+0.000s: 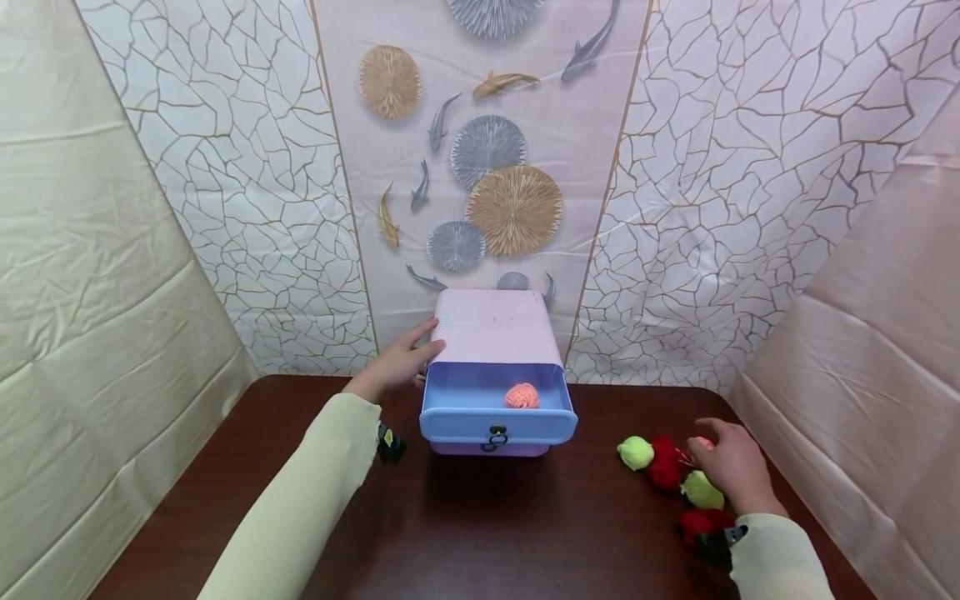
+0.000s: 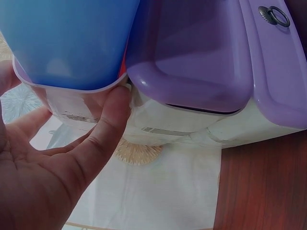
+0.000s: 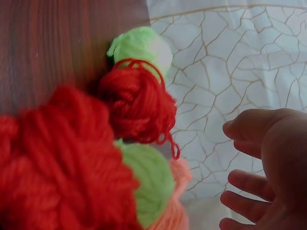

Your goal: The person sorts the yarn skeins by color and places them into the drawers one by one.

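Observation:
My left hand (image 1: 397, 362) rests against the left side of a pink-topped drawer unit (image 1: 495, 325). Its fingers spread along the casing in the left wrist view, the thumb touching the edge below the blue drawer (image 2: 72, 43). That drawer is pulled out, and a coral yarn ball (image 1: 522, 396) lies inside. At the right, my right hand (image 1: 738, 467) hovers beside several yarn balls, its fingers loosely bent and holding nothing. Among them are a bright green ball (image 1: 636, 452), a red ball (image 3: 136, 105), a duller green ball (image 1: 702, 490) and a coral ball (image 3: 170, 215), partly hidden.
Purple drawers (image 2: 192, 52) sit below the blue one, with a ring handle (image 2: 274, 16) on the lowest. Everything stands on a dark wooden table (image 1: 480, 533). Patterned cloth (image 1: 262, 192) hangs behind, and plain cloth (image 1: 90, 333) closes off the sides.

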A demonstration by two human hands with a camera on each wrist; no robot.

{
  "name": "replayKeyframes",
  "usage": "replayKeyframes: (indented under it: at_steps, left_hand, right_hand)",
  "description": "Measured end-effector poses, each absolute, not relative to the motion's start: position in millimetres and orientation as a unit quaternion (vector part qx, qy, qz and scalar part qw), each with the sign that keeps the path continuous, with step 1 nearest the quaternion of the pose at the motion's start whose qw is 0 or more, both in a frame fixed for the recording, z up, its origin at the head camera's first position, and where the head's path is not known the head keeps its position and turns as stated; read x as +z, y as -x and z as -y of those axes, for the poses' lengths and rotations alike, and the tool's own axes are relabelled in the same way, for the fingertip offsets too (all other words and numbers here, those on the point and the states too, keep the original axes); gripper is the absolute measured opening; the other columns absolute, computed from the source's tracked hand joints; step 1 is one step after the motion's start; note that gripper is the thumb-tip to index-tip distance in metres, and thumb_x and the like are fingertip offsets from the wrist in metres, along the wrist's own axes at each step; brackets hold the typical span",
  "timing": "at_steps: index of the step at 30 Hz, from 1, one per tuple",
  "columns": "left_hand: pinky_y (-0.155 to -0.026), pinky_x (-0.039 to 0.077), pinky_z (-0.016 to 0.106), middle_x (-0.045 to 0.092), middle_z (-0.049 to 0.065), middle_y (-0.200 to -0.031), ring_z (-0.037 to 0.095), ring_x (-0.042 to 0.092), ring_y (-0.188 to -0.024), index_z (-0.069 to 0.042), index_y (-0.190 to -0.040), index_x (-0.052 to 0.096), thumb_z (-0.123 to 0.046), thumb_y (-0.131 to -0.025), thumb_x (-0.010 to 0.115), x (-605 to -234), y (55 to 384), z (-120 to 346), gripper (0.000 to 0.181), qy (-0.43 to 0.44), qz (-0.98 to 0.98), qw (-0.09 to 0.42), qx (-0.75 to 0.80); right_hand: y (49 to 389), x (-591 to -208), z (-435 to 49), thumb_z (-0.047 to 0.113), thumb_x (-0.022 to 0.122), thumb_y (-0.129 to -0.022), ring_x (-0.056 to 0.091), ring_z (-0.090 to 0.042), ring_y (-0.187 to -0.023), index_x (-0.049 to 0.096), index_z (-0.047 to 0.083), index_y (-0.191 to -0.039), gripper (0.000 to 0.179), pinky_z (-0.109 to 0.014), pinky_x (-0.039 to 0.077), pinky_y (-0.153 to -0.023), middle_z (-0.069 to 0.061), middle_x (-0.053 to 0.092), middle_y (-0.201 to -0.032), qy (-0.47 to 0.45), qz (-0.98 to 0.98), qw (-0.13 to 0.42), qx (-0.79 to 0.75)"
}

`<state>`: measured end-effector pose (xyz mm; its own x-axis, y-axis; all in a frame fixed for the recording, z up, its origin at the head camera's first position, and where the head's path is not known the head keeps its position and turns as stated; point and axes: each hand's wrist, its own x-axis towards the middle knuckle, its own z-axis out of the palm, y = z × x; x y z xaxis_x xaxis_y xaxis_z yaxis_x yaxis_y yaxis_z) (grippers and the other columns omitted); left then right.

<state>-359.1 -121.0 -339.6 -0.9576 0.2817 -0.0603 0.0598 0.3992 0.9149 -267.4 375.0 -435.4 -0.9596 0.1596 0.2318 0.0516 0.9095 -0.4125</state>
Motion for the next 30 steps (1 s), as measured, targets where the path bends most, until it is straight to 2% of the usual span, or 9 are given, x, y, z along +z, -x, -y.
replayKeyframes:
  at_steps: [4, 11, 18, 30]
  left_hand:
    - [-0.086, 0.055, 0.05, 0.038, 0.022, -0.149, 0.035, 0.061, -0.11, -0.034, -0.155, 0.019, -0.044, -0.099, 0.051, -338, 358, 121, 0.065, -0.099, -0.831, 0.105, 0.538]
    - [-0.083, 0.056, 0.046, 0.04, 0.022, -0.148, 0.034, 0.062, -0.109, -0.034, -0.155, 0.019, -0.045, -0.099, 0.051, -338, 358, 122, 0.066, -0.102, -0.831, 0.105, 0.537]
    - [-0.085, 0.055, 0.049, 0.04, 0.023, -0.148, 0.034, 0.062, -0.108, -0.034, -0.155, 0.019, -0.045, -0.098, 0.052, -342, 360, 123, 0.067, -0.106, -0.822, 0.109, 0.549]
    - [-0.085, 0.055, 0.05, 0.043, 0.023, -0.145, 0.032, 0.064, -0.106, -0.034, -0.155, 0.019, -0.045, -0.098, 0.052, -343, 360, 123, 0.066, -0.103, -0.82, 0.106, 0.553]
  right_hand:
    - [268, -440, -382, 0.033, 0.053, -0.096, 0.042, -0.053, -0.115, 0.053, -0.006, -0.127, 0.05, -0.065, 0.037, -0.095, -0.036, 0.049, -0.126, 0.056, 0.97, 0.117, 0.203]
    - [271, -444, -393, 0.05, 0.048, -0.097, 0.046, -0.055, -0.112, 0.053, -0.008, -0.126, 0.065, -0.063, 0.04, -0.092, -0.037, 0.051, -0.123, 0.066, 0.973, 0.089, 0.201]
    - [276, -452, -402, 0.031, 0.054, -0.093, 0.05, -0.055, -0.107, 0.052, -0.01, -0.125, 0.053, -0.061, 0.043, -0.088, -0.039, 0.053, -0.12, 0.084, 0.977, 0.063, 0.187]
    - [279, -460, -410, 0.033, 0.057, -0.093, 0.052, -0.055, -0.104, 0.048, -0.011, -0.127, 0.056, -0.059, 0.045, -0.084, -0.038, 0.053, -0.12, 0.101, 0.977, 0.019, 0.186]
